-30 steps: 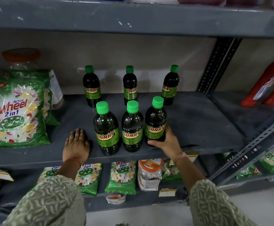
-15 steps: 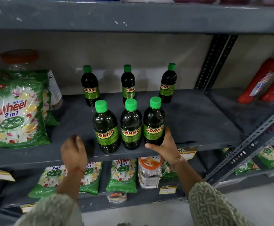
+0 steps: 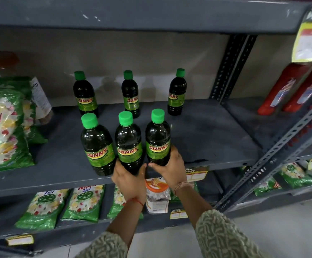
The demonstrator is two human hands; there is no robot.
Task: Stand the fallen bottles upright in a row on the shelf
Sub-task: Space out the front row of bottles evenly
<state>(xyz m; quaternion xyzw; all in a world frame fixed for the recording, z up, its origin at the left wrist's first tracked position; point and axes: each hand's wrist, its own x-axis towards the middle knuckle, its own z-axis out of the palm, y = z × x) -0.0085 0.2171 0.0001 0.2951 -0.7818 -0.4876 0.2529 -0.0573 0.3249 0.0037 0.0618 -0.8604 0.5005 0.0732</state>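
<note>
Head view: left hand (image 3: 128, 180) grips middle bottle (image 3: 128, 144), right hand (image 3: 171, 167) grips right bottle (image 3: 158, 140)

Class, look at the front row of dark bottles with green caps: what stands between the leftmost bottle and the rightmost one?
In the head view, one more dark green-capped bottle stands upright between the leftmost bottle and the rightmost bottle, with the left hand at its base.
</note>
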